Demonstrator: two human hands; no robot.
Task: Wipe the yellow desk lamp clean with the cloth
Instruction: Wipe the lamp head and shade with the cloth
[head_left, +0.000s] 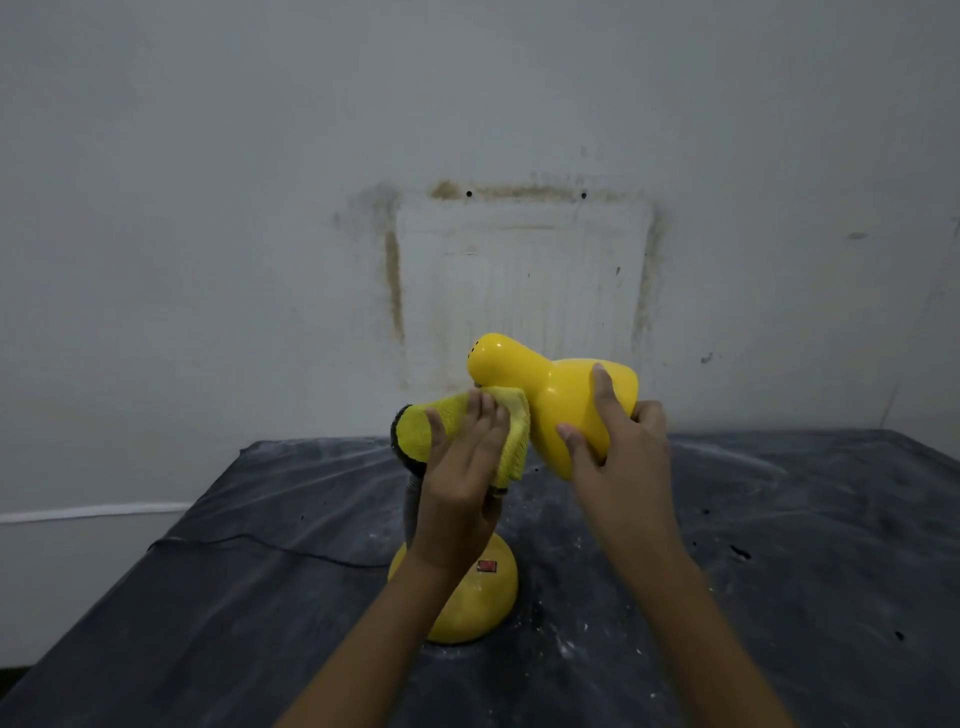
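The yellow desk lamp stands on a dark table, its glossy shade (550, 384) tilted up at centre and its round base (478, 603) below, with a red switch (487, 566) on top. My right hand (613, 441) grips the wide end of the shade, thumb and fingers curled round it. My left hand (462, 467) holds a yellow cloth (441, 421) with a dark backing and presses it against the shade's narrow left side. The lamp's neck (413, 509) is mostly hidden behind my left hand.
The dark table cover (779, 545) is dusty, with white specks and crumbs around the base. A black cord (249, 543) runs left from the lamp. A stained white wall (519, 260) rises right behind the table.
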